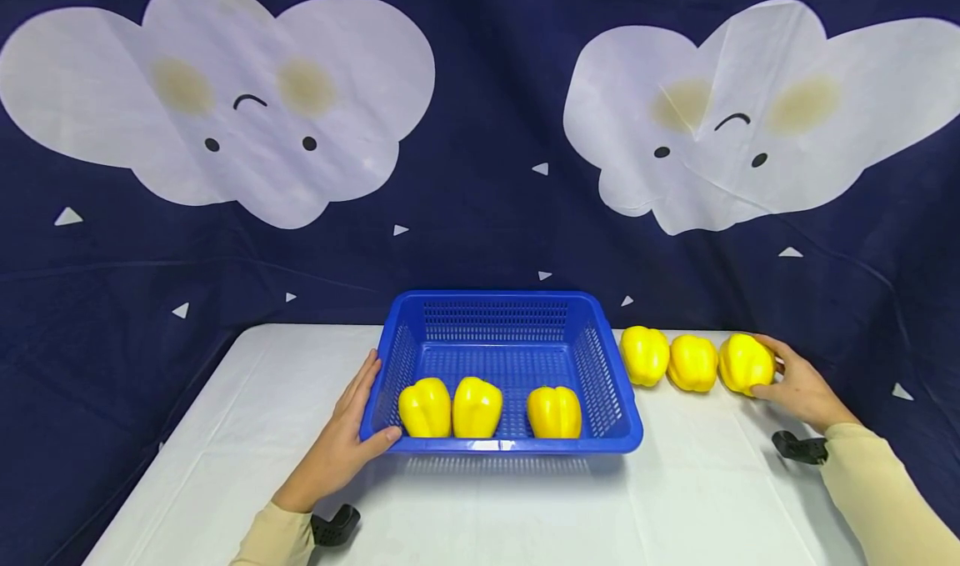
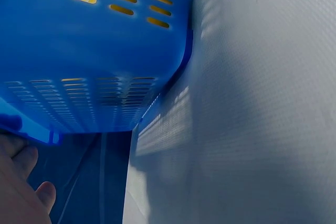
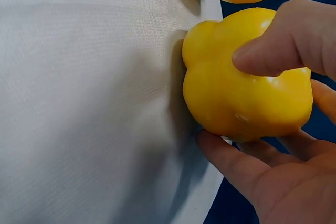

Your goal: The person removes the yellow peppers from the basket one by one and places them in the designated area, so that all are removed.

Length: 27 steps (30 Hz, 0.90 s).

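A blue plastic basket [image 1: 502, 445] sits on the white table with three yellow bell peppers inside, two side by side and one bell pepper [image 1: 554, 413] apart to the right. My left hand [image 1: 337, 449] holds the basket's near left corner, thumb over the front rim and fingers along the left side. To the right of the basket, three more yellow peppers stand in a row. My right hand [image 1: 804, 387] grips the outermost bell pepper [image 1: 747, 364], thumb on its near face. In the right wrist view, the fingers [image 3: 236, 163] reach around this pepper [image 3: 241, 87].
Beside the gripped pepper stand a middle bell pepper [image 1: 693, 363] and another bell pepper [image 1: 644, 356] close to the basket's right wall. Behind the white table [image 1: 510, 516] hangs a dark blue cloth [image 1: 495, 132] with cloud prints. The peppers' row runs near the table's far edge.
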Available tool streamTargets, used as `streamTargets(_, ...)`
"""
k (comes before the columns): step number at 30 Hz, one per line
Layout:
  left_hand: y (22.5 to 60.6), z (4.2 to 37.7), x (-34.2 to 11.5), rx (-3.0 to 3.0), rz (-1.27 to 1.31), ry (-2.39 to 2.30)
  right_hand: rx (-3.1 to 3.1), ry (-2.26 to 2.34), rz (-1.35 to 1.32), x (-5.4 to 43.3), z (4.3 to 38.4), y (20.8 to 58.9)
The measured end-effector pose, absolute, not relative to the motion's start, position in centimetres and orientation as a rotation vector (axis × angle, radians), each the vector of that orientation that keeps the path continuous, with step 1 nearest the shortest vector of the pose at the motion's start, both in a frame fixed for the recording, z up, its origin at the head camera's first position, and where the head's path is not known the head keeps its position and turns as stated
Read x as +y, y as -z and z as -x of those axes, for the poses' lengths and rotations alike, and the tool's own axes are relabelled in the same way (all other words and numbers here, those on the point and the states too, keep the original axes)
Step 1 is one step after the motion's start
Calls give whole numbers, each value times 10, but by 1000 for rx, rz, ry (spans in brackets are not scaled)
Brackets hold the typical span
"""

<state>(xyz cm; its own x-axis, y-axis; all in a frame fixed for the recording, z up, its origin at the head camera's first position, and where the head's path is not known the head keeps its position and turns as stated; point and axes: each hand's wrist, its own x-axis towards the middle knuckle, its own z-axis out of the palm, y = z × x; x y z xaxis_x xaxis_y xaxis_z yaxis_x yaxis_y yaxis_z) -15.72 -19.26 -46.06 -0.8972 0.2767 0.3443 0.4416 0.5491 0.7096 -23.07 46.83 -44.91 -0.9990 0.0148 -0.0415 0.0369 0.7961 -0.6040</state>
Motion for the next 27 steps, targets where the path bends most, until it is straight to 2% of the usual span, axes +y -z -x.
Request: streamTargets(27, 462, 157, -193, -2594, 609, 1247, 2820, 1226, 34, 474, 240, 456)
